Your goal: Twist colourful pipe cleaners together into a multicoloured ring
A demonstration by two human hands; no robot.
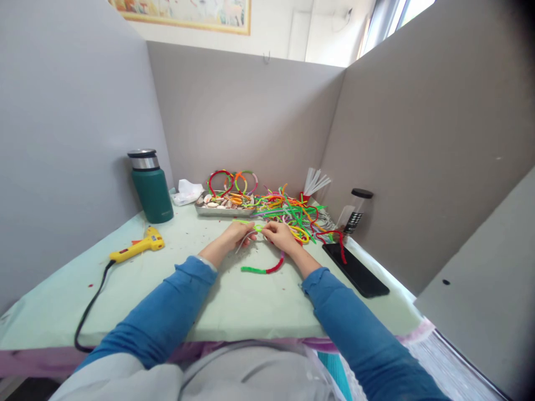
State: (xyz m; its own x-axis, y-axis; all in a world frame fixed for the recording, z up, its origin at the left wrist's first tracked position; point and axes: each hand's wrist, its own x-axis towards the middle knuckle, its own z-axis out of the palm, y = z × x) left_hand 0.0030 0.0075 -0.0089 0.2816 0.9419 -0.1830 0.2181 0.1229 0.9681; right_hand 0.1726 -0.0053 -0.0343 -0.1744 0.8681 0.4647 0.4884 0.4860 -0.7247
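Observation:
My left hand [237, 234] and my right hand [279, 234] are close together over the middle of the table. Both have their fingers pinched on a yellow-green pipe cleaner [258, 228], which bends between the fingertips. A thin grey strand [242, 241] hangs down from the fingers of my left hand. On the tabletop, partly covered by my right wrist, lies a curved band of wound pipe cleaner [254, 270], green, red and purple. Just beyond my right hand is a tangled heap of many-coloured pipe cleaners [288, 207].
A metal tray [225, 212] of shells and finished-looking coloured hoops [221, 171] stand behind. At left are a yellow glue gun [136, 247] with its cord, a green bottle [152, 192] and tissues [188, 191]. A black phone [355, 270], clear bottle [353, 214] and glue sticks [315, 182] are at right.

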